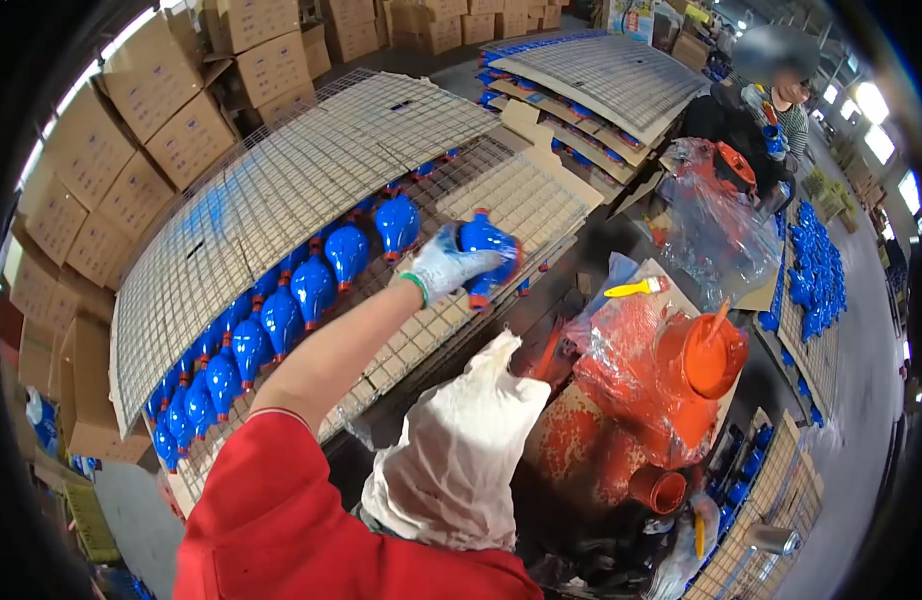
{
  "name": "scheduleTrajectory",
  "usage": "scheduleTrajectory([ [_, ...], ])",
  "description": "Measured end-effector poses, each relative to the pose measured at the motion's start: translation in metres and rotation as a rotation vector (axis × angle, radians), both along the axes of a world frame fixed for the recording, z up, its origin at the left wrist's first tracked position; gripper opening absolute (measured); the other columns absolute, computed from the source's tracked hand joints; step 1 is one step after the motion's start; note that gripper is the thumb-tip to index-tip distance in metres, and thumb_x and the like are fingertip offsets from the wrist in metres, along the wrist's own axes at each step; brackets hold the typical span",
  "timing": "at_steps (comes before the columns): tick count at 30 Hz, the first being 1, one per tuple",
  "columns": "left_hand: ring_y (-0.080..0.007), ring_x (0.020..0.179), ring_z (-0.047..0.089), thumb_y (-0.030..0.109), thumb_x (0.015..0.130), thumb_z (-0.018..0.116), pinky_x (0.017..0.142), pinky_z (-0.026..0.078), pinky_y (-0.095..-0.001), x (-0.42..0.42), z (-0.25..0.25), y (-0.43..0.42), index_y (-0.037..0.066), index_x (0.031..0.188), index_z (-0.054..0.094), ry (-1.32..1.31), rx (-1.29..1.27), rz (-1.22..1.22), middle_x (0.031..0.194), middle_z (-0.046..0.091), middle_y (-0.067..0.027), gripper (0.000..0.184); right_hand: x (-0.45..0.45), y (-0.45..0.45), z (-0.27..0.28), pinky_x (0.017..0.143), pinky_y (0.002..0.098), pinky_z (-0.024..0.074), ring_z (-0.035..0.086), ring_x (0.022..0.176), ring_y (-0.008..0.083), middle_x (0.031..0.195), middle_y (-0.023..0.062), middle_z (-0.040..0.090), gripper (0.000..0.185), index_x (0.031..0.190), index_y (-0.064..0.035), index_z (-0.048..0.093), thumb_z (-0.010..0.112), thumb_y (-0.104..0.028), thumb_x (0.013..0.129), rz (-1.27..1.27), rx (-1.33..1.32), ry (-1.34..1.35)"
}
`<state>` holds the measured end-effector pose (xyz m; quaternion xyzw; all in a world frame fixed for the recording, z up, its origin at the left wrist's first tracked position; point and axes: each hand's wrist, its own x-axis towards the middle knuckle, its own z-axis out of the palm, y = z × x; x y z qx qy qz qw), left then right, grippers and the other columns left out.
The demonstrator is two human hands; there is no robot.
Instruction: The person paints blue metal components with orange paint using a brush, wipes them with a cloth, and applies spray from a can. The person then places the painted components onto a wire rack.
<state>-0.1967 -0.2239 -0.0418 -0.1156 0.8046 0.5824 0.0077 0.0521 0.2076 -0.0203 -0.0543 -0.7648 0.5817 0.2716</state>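
Observation:
My left hand (446, 265), in a pale work glove with a green cuff, is closed on a blue bulbous part with red ends (489, 240). It holds the part over a wire-mesh rack (381, 370) lined with board. To the left, several similar blue parts (312, 288) stand in rows, partly under an upper mesh sheet (311, 170). The glove covers part of the held piece. No fingers of my right hand show. A white cloth (461, 430) lies in front of my body, and I cannot tell what it covers.
At right stand an orange-red paint pot (711, 355) and a yellow-handled brush (636, 288) on paint-smeared plastic. Another person (781, 110) works beyond, near plastic sheeting (716, 215). Cardboard boxes (151, 75) are stacked at left. More blue parts (816, 270) lie at far right.

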Motion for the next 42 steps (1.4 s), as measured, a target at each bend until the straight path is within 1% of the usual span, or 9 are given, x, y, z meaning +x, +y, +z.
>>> scheduleTrajectory([
  [2, -0.0234, 0.099, 0.062, 0.046, 0.059, 0.081, 0.087, 0.050, -0.0302, -0.028, -0.005, -0.027, -0.008, 0.129, 0.039, -0.015, -0.226, -0.015, 0.114, 0.060, -0.0187, 0.097, -0.005, -0.032, 0.064, 0.094, 0.0358, 0.0421, 0.054, 0.104, 0.0228, 0.107, 0.0126, 0.061, 0.026, 0.108, -0.0001, 0.058, 0.054, 0.005, 0.083, 0.106, 0.275, -0.396],
  [6, -0.0342, 0.114, 0.055, 0.057, 0.059, 0.071, 0.099, 0.042, -0.0359, -0.081, -0.017, -0.056, -0.001, 0.137, 0.038, -0.099, -0.894, 0.055, 0.122, 0.056, -0.0251, 0.103, -0.009, -0.017, 0.045, 0.094, 0.0364, 0.0417, 0.056, 0.101, 0.0257, 0.109, 0.0144, 0.059, 0.027, 0.110, -0.0021, 0.058, 0.055, 0.004, 0.084, 0.134, 0.386, -0.314],
  [8, -0.0329, 0.117, 0.054, 0.055, 0.063, 0.068, 0.099, 0.043, -0.0364, -0.102, -0.022, -0.063, 0.002, 0.134, 0.044, -0.144, -1.182, 0.101, 0.125, 0.054, -0.0254, 0.092, -0.005, -0.008, 0.009, 0.060, 0.0233, 0.0456, 0.055, 0.066, 0.0123, 0.085, 0.0054, 0.058, 0.020, 0.105, -0.0044, 0.055, 0.057, -0.008, 0.086, 0.056, 0.060, -0.300],
  [11, -0.0318, 0.107, 0.061, 0.041, 0.077, 0.055, 0.092, 0.047, -0.0418, -0.104, 0.020, -0.029, 0.006, 0.106, 0.067, -0.333, -1.142, -0.034, 0.114, 0.063, -0.0175, 0.046, -0.009, -0.010, 0.018, 0.083, 0.0318, 0.0463, 0.062, 0.089, 0.0236, 0.096, 0.0116, 0.066, 0.027, 0.093, -0.0021, 0.063, 0.067, -0.019, 0.073, -0.124, 0.427, -0.354],
  [16, -0.0354, 0.124, 0.046, 0.056, 0.077, 0.058, 0.102, 0.039, -0.0420, -0.173, -0.107, -0.146, 0.007, 0.143, 0.032, 0.029, -1.334, -0.107, 0.136, 0.045, -0.0231, 0.086, 0.037, 0.012, 0.053, 0.070, 0.0235, 0.0469, 0.059, 0.077, 0.0113, 0.091, 0.0058, 0.065, 0.028, 0.098, -0.0033, 0.061, 0.062, 0.008, 0.072, -0.233, 0.201, -0.213],
  [19, -0.0415, 0.125, 0.043, 0.061, 0.078, 0.053, 0.103, 0.035, -0.0443, -0.141, -0.082, -0.118, 0.015, 0.146, 0.027, -0.094, -1.366, -0.039, 0.138, 0.042, -0.0247, 0.087, 0.084, 0.052, 0.040, 0.067, 0.0250, 0.0478, 0.058, 0.074, 0.0107, 0.088, 0.0049, 0.064, 0.023, 0.097, -0.0055, 0.061, 0.060, 0.009, 0.079, -0.532, 0.266, -0.171],
  [30, -0.0173, 0.109, 0.053, 0.025, 0.084, 0.067, 0.087, 0.045, -0.0268, 0.003, 0.007, 0.078, 0.002, 0.135, 0.043, -0.106, -0.480, -0.355, 0.134, 0.049, -0.0126, 0.061, 0.239, 0.234, -0.064, 0.071, 0.0460, 0.0513, 0.063, 0.086, 0.0400, 0.112, 0.0222, 0.058, 0.051, 0.118, -0.0204, 0.051, 0.066, -0.009, 0.071, -0.950, 0.911, -1.147],
  [35, -0.0149, 0.100, 0.057, 0.018, 0.084, 0.066, 0.084, 0.047, -0.0261, 0.039, 0.041, 0.158, 0.000, 0.126, 0.051, 0.061, -0.376, -0.607, 0.118, 0.059, -0.0118, 0.048, 0.244, 0.274, -0.036, 0.068, 0.0408, 0.0517, 0.064, 0.082, 0.0352, 0.095, 0.0161, 0.066, 0.032, 0.105, -0.0164, 0.058, 0.053, -0.002, 0.077, -0.856, 0.969, -0.747],
  [42, -0.0086, 0.076, 0.059, 0.029, 0.089, 0.062, 0.064, 0.048, -0.0226, 0.156, 0.088, 0.298, 0.005, 0.116, 0.060, -0.080, 0.045, -1.091, 0.094, 0.065, -0.0037, 0.036, 0.199, 0.178, 0.104, 0.049, 0.0187, 0.0424, 0.054, 0.056, 0.0058, 0.083, 0.0061, 0.066, 0.023, 0.101, -0.0055, 0.061, 0.062, 0.003, 0.079, -0.589, 0.186, -0.234],
])
